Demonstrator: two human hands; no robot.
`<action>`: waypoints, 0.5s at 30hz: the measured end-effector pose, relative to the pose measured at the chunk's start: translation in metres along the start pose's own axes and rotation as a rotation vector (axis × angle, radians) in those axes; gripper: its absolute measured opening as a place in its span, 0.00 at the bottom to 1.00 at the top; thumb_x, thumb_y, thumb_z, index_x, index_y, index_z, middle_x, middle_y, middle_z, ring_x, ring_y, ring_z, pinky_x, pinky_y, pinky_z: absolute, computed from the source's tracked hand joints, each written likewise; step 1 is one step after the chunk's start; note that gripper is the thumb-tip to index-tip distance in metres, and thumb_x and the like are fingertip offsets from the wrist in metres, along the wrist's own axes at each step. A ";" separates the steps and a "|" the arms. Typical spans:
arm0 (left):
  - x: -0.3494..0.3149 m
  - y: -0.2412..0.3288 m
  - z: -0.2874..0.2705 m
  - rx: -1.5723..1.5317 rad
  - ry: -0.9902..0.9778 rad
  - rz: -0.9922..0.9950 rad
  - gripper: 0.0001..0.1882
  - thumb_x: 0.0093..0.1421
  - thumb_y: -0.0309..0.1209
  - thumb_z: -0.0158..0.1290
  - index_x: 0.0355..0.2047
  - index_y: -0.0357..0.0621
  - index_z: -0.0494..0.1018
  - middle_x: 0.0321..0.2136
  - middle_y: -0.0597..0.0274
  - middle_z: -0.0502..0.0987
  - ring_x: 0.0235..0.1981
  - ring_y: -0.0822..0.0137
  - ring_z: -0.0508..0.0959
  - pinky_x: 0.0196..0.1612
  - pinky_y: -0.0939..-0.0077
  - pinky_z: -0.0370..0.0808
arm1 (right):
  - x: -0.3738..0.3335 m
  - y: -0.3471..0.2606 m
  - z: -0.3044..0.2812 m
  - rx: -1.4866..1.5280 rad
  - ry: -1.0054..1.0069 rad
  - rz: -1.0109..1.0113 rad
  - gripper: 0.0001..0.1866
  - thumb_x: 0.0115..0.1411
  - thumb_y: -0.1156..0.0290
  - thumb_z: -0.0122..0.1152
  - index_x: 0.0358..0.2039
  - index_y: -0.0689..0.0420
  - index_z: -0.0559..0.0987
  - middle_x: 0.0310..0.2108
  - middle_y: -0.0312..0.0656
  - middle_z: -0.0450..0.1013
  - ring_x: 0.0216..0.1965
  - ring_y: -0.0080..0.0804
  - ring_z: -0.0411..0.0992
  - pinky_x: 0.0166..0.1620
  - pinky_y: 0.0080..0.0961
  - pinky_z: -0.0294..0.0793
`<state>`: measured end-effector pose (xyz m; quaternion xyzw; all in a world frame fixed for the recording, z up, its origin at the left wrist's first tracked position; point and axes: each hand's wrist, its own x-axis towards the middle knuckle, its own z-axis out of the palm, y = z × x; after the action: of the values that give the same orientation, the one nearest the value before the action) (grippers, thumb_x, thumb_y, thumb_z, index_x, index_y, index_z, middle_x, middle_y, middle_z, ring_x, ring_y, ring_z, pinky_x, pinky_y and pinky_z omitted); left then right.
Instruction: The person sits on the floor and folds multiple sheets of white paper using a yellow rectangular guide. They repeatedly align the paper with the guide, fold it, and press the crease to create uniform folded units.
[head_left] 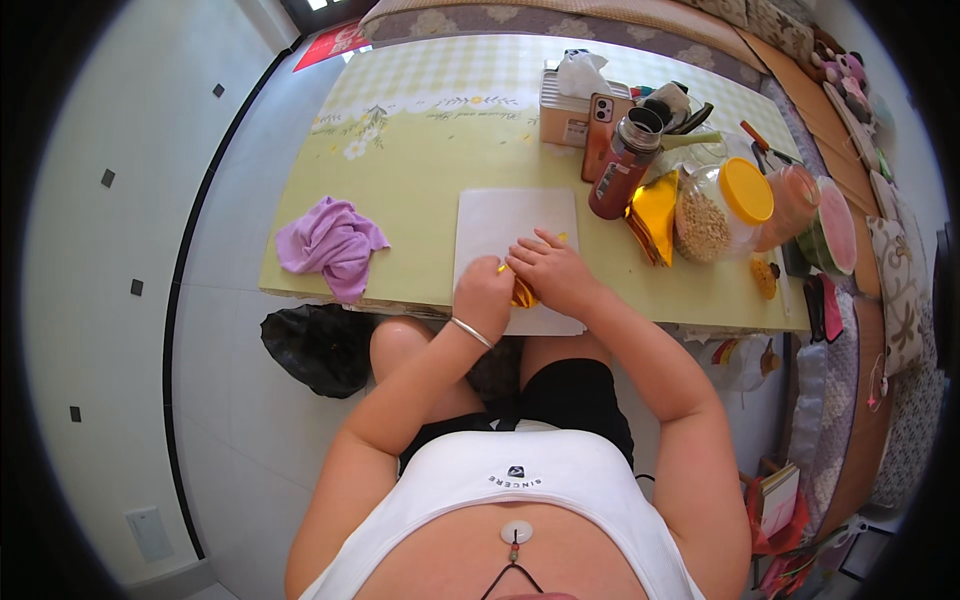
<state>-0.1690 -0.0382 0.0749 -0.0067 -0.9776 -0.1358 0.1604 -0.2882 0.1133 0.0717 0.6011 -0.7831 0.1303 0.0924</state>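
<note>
- We are sitting at a rectangular table covered with a pale yellow-green cloth (420,200), whose far side is showing a checked pattern.
- Directly before us, a flat white rectangular sheet (515,213) is lying at the table's near edge.
- A shiny gold foil piece (523,294) is resting on that sheet, between our two hands and partly hidden by them.
- Our left hand (484,296), with a thin silver bangle (472,333) at the wrist, is curling narrow and gripping the gold at its fingertips.
- Our right hand (552,271) is lying flatter over the foil and sheet, fingers extended; we cannot tell what its thumb is doing.
- To the left, well apart, a crumpled lilac cloth (335,245) is lying near the table's edge.
- To the right, a folded bundle of gold foil (656,215) is standing between a reddish-brown cylindrical flask (622,172) and a clear rounded jar with a yellow lid (703,222), which is holding beige grains.
- Farther off, an orange phone (598,140) is standing upright before a boxy tissue holder (562,122).
</note>
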 end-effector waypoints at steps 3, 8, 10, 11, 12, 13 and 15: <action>-0.024 0.003 0.028 0.204 0.171 0.136 0.16 0.54 0.27 0.55 0.41 0.30 0.77 0.47 0.40 0.79 0.51 0.44 0.79 0.55 0.57 0.76 | -0.019 0.004 0.005 0.008 -0.090 0.067 0.27 0.64 0.63 0.57 0.63 0.55 0.71 0.67 0.39 0.66 0.70 0.33 0.61 0.73 0.44 0.50; -0.062 -0.007 0.016 0.195 0.162 0.078 0.21 0.58 0.26 0.51 0.50 0.27 0.76 0.53 0.36 0.77 0.57 0.45 0.77 0.59 0.52 0.74 | -0.053 0.028 0.006 0.065 -0.099 0.215 0.33 0.68 0.55 0.52 0.70 0.53 0.63 0.73 0.37 0.57 0.74 0.33 0.52 0.75 0.44 0.42; -0.061 -0.009 0.009 0.176 0.192 0.081 0.21 0.55 0.25 0.53 0.49 0.28 0.76 0.50 0.39 0.79 0.53 0.46 0.79 0.56 0.55 0.75 | -0.055 0.030 0.004 0.121 -0.073 0.235 0.33 0.67 0.56 0.54 0.70 0.53 0.64 0.73 0.37 0.58 0.74 0.33 0.53 0.75 0.45 0.44; -0.059 -0.008 0.006 0.166 0.206 0.083 0.21 0.54 0.25 0.55 0.48 0.28 0.76 0.48 0.41 0.79 0.51 0.47 0.80 0.54 0.57 0.76 | -0.055 0.031 0.002 0.172 -0.074 0.251 0.33 0.66 0.57 0.56 0.69 0.53 0.64 0.72 0.37 0.58 0.74 0.34 0.53 0.74 0.45 0.45; -0.055 -0.006 0.000 0.145 0.207 0.077 0.20 0.53 0.25 0.55 0.47 0.29 0.77 0.46 0.43 0.80 0.48 0.48 0.80 0.52 0.57 0.76 | -0.054 0.030 -0.001 0.225 -0.076 0.262 0.33 0.66 0.59 0.57 0.69 0.53 0.65 0.72 0.37 0.58 0.74 0.34 0.53 0.74 0.46 0.45; -0.047 -0.003 -0.005 0.126 0.210 0.072 0.19 0.52 0.25 0.56 0.45 0.30 0.77 0.44 0.45 0.80 0.45 0.49 0.81 0.50 0.58 0.76 | -0.054 0.030 -0.004 0.257 -0.060 0.264 0.33 0.64 0.60 0.58 0.68 0.53 0.66 0.72 0.37 0.59 0.73 0.35 0.54 0.74 0.46 0.46; -0.040 -0.001 -0.008 0.109 0.204 0.056 0.17 0.51 0.25 0.57 0.42 0.33 0.77 0.41 0.48 0.80 0.41 0.50 0.80 0.46 0.59 0.76 | -0.053 0.031 -0.009 0.319 -0.027 0.272 0.32 0.62 0.64 0.61 0.67 0.54 0.68 0.71 0.38 0.61 0.73 0.36 0.55 0.73 0.48 0.48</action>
<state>-0.1289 -0.0400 0.0691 -0.0113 -0.9616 -0.0779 0.2629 -0.3045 0.1727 0.0609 0.4986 -0.8275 0.2561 -0.0329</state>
